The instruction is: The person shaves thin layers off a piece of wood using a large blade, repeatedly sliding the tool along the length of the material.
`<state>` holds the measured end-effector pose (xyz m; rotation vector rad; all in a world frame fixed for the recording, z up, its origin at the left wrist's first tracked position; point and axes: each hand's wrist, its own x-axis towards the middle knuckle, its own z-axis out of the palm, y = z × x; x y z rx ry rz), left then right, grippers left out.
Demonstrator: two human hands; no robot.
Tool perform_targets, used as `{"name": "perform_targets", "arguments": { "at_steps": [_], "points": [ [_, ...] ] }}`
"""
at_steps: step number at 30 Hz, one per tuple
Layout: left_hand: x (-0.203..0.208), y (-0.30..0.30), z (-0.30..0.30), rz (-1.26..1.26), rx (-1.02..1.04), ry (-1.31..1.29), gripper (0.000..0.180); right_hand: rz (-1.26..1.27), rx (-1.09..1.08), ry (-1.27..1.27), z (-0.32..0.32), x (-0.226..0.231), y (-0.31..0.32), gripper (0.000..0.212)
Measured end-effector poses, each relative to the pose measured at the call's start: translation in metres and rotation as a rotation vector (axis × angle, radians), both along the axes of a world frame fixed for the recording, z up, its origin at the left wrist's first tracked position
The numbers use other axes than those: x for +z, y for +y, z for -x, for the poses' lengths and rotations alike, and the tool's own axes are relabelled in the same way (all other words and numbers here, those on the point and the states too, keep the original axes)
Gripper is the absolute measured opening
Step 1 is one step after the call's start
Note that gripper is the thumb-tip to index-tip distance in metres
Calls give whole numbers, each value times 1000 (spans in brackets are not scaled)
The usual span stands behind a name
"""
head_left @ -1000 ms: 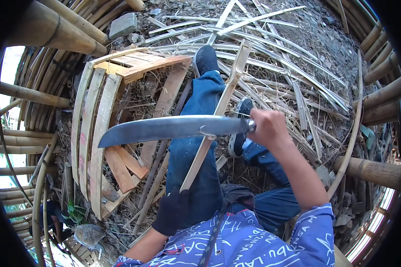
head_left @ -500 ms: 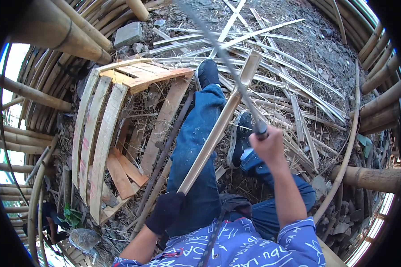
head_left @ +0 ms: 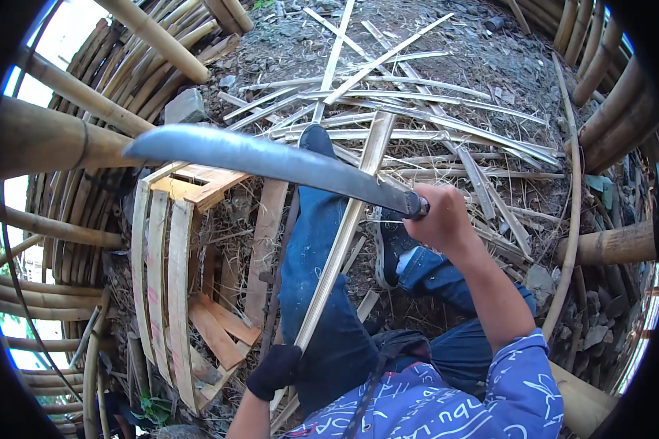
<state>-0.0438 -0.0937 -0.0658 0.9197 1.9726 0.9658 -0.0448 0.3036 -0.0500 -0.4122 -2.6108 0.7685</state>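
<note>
My right hand [head_left: 442, 218] is bare and closed around the handle of a machete [head_left: 271, 162]. Its long, broad blade points left, with the flat side showing, and passes over a split bamboo strip [head_left: 332, 267]. Whether blade and strip touch I cannot tell. In a black glove, my left hand [head_left: 274, 372] grips the strip near its lower end. The strip slants across my jeans-covered leg [head_left: 316, 241], its far end up and to the right near my shoe. The fingers of the left hand are partly hidden by the glove's dark colour.
Several split bamboo strips [head_left: 439, 110] lie crisscrossed on the littered ground ahead. On the left stands a slatted wooden crate [head_left: 179, 285], with a grey block [head_left: 185, 107] beyond it. Thick bamboo poles [head_left: 609, 245] surround the spot on both sides.
The machete has swung from pointing up and away to pointing left, its flat side now visible. My left hand still holds the bamboo strip. The whole view has shifted slightly.
</note>
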Motion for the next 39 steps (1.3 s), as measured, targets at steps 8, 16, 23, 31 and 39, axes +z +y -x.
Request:
{"name": "perform_targets", "arguments": {
  "at_steps": [8,16,23,31,39],
  "points": [
    [7,9,-3,-3,-96,112,16,-41,-5,2,28,-28,19,12],
    [-13,-7,-10,33,26,-71,15,159,-203,-62,85,-47,81,14],
    [-33,-25,-10,14,164,-222,19,453,-204,-10,38,-87,43,18],
    [-23,-12,4,-69,-66,167,22,1132,-328,89,-46,-72,-64,25],
    [-8,3,-4,37,12,318,18,1147,-294,107,-85,-50,-92,16]
  ]
}}
